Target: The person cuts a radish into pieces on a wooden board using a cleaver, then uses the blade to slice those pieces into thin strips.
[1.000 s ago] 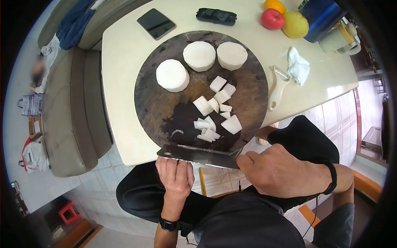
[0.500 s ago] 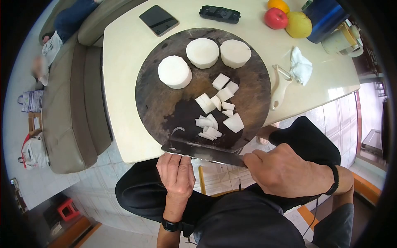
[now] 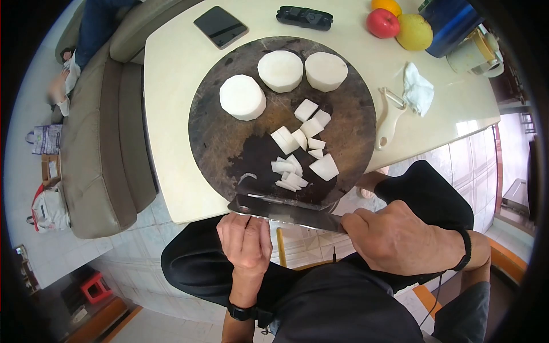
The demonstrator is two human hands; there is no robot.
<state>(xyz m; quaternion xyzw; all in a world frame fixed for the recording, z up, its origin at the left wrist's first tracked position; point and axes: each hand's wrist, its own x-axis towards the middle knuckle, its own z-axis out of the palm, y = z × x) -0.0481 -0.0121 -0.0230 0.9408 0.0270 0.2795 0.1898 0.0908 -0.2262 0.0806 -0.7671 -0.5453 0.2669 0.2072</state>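
My right hand (image 3: 397, 237) is closed around the handle of a cleaver (image 3: 286, 214), whose wide blade points left along the near edge of the cutting board. My left hand (image 3: 246, 240) is closed at the far end of the blade, its curled fingers against the metal and the fingertips partly hidden. On the round dark cutting board (image 3: 217, 143) lie small cut white pieces (image 3: 324, 167), which look like daikon. Three thick peeled white rounds, daikon by their look, stand farther back: a left round (image 3: 242, 98), a middle round (image 3: 280, 71) and a right round (image 3: 326, 72).
Right of the board lie a peeler (image 3: 390, 123) and a crumpled white tissue (image 3: 418, 91). A phone (image 3: 221, 27) and a black case (image 3: 304, 18) sit behind it. Fruit (image 3: 382, 23), a blue container (image 3: 449, 26) and a mug (image 3: 472, 52) stand back right. Another person (image 3: 68, 74) is by the sofa (image 3: 94, 154).
The cleaver has shifted slightly right with my right hand, so its blade end sits a little farther right over my left fingers. The white pieces lie as before.
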